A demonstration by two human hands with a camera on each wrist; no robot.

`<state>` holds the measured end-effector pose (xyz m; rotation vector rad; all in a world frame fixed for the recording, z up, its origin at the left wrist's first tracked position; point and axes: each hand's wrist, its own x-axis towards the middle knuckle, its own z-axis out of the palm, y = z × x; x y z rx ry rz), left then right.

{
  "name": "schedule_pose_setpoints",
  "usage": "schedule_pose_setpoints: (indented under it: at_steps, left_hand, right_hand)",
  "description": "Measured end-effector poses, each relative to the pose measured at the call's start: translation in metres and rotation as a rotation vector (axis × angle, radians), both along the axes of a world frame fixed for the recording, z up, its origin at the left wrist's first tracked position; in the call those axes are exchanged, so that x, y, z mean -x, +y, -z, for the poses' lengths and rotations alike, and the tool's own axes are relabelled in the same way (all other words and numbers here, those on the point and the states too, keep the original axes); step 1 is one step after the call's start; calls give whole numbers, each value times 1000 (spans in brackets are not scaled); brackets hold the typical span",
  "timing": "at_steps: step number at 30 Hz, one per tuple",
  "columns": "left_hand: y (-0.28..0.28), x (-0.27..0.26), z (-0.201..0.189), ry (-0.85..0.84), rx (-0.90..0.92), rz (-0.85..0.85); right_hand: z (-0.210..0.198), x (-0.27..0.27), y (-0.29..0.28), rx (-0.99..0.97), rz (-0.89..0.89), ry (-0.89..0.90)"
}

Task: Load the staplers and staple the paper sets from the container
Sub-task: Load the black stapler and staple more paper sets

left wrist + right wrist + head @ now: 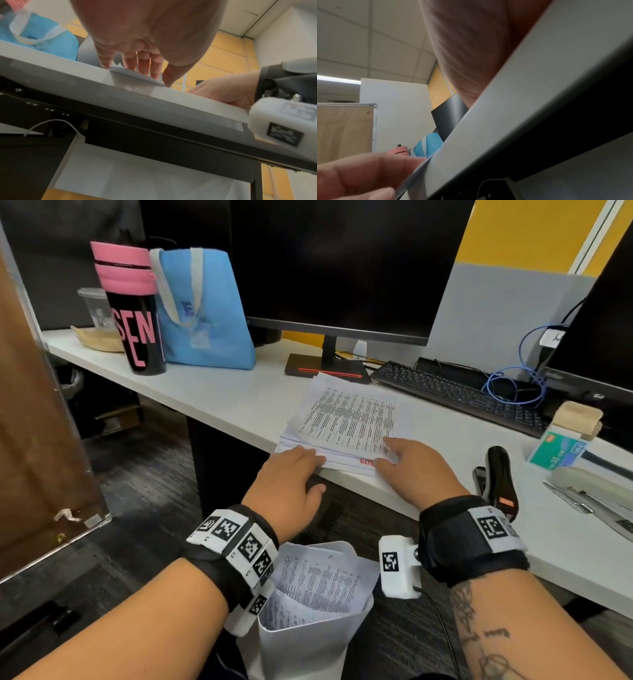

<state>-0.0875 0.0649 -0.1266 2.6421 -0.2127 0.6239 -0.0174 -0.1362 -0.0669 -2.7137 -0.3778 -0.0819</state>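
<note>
An office cubicle with yellow and grey partition panels holds a white desk (239, 402) that crosses the head view from upper left to lower right. At the centre of the frame a stack of printed paper sets (346, 422) lies at the desk's near edge, its long axis running up the frame toward the monitor stand. The left hand (291, 477) lies flat on the stack's lower left corner, fingers straight and close together. The right hand (411, 467) is at the lower right corner, forefinger stretched over the top sheet and thumb at the sheets' edge. The black stapler (501, 474) lies on the desk just right of the right hand — the nearer hand for it — with a green staple box (556, 451) and a second, pale stapler (582, 484) further right. Low in the frame, below the desk edge, a white container (308, 642) holds more printed sheets.

The left wrist view looks up from under the desk edge: the left hand's fingers (144, 63) lie straight and slightly parted on the paper corner, the thumb tip touching the sheets' overhanging edge.

The right wrist view, blurred, shows the thumb (368, 169) pressed against the paper edge at lower left; the other fingers are hidden behind the desk edge, so I cannot tell whether it pinches — likely the stack is being squared.
</note>
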Motion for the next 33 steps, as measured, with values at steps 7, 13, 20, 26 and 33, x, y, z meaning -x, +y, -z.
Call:
schedule_pose_setpoints:
  at_steps: [7, 13, 20, 26, 33]
  left_hand:
    - [2, -2, -7, -17, 96, 0]
    - [4, 7, -33, 23, 1034, -199]
    - [11, 22, -56, 590, 1747, 24]
    - [2, 24, -35, 701, 1409, -99]
    - [4, 31, -27, 779, 1222, -15]
  right_hand:
    - [6, -11, -8, -214, -24, -182]
    - [-3, 11, -19, -463, -77, -662]
    - [-11, 47, -42, -587, -127, -496]
    - [-16, 39, -69, -323, 341, -520]
    - [-20, 21, -89, -180, 626, 56]
